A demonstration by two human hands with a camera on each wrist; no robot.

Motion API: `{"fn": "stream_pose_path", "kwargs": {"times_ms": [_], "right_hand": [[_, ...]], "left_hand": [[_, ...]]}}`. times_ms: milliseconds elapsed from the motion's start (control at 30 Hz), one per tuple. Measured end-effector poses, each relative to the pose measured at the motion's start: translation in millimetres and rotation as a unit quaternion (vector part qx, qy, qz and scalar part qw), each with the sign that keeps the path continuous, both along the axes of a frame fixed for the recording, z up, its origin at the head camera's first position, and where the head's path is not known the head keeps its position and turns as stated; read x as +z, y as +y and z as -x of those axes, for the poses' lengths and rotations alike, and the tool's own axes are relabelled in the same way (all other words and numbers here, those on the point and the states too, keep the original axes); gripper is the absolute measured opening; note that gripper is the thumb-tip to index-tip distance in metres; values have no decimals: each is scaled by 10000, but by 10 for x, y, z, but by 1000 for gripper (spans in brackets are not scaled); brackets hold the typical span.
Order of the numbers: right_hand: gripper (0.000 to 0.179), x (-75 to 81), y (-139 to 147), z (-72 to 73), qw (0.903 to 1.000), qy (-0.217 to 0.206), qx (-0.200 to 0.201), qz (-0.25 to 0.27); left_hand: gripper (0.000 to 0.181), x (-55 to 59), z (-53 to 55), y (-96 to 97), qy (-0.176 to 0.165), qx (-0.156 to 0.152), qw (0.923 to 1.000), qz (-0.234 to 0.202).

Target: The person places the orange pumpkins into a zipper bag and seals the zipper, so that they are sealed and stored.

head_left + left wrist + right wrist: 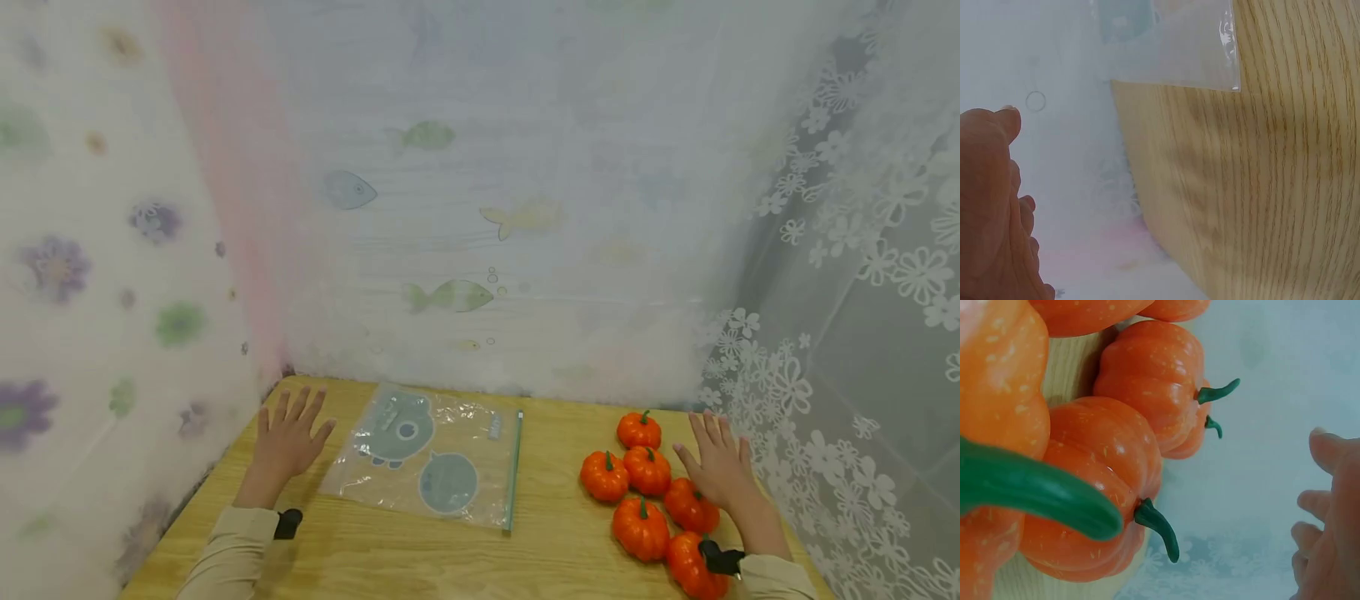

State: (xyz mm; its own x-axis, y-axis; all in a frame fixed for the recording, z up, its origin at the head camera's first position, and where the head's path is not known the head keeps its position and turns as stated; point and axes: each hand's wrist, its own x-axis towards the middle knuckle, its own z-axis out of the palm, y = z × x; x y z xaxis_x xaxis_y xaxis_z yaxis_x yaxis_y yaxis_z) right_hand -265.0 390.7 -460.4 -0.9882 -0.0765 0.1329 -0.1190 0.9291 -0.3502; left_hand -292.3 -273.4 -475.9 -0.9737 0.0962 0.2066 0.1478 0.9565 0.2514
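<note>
My left hand (288,442) is spread with straight fingers over the left part of the table, holding nothing, beside a clear zip bag (480,442). The bag lies flat, printed with a blue-grey cartoon figure, its green slider strip (514,471) along the right edge. On the right, several small orange pumpkins (641,529) with green stems sit in a cluster. My right hand (723,467) is spread just right of them, its fingers straight and nothing held. In the right wrist view, a nearby pumpkin (1097,469) stands apart from the fingers (1313,503).
The wooden table (405,567) ends at a pale curtain (600,333) printed with fish. A flower-patterned curtain (97,292) hangs at the left, and a sheer one with white flowers (791,387) at the right.
</note>
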Motion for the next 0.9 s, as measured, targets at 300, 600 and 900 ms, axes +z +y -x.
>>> {"fn": "stream_pose_path", "kwargs": {"times_ms": [300, 600, 900], "right_hand": [[74, 14, -37, 15, 9997, 232, 76, 11], [75, 15, -173, -25, 9990, 367, 132, 199], [68, 4, -543, -103, 9855, 719, 724, 1354]], "left_hand": [[67, -61, 11, -27, -3, 14, 10000, -87], [70, -122, 56, -19, -109, -187, 9979, -614], [64, -241, 122, 189, 178, -843, 9566, -2786]]}}
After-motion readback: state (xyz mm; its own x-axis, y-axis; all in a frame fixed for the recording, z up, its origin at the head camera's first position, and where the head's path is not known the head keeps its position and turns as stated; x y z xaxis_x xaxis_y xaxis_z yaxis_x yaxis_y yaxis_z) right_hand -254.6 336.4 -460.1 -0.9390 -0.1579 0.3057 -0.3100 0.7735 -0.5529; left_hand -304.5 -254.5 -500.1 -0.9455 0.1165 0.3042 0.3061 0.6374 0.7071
